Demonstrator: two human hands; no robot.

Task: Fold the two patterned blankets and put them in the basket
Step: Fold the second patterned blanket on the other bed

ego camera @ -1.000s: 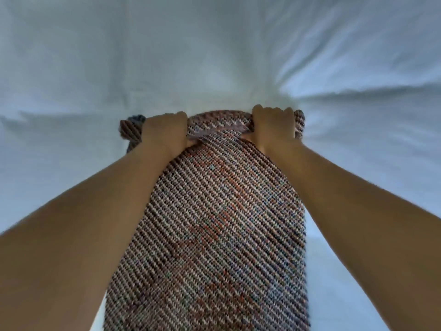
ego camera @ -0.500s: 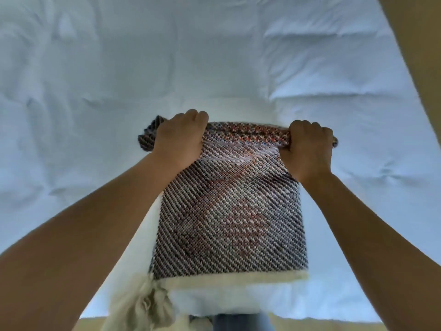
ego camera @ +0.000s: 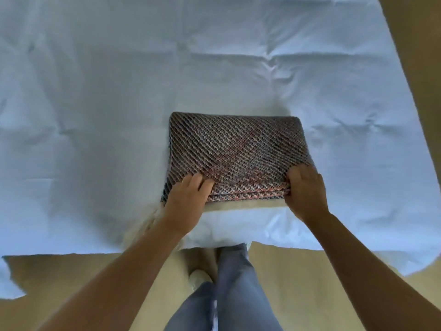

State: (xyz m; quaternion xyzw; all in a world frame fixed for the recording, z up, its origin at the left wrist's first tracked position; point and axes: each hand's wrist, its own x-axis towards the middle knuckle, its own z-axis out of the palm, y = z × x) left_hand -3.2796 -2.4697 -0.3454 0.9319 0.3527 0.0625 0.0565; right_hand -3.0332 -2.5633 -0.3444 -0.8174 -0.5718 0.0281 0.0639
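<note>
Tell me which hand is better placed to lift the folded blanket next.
Right, narrowly: the right hand pinches the near edge of the blanket, thumb against the layers. The left hand lies over its corner, hold unclear. Lifting likely needs both.

A folded patterned blanket [ego camera: 233,151] lies flat on a white bedsheet [ego camera: 95,115], its diagonal weave dark with reddish patches. The left hand [ego camera: 188,197] rests over the blanket's near left corner, fingers on top. The right hand [ego camera: 304,189] holds its near right corner, fingers on top and thumb against the stacked layers of the near edge. A cream strip [ego camera: 238,206] shows just under that edge. Nearer than the blanket, past the sheet's border, are blue-grey trouser legs [ego camera: 229,287] above a beige floor [ego camera: 286,271].
</note>
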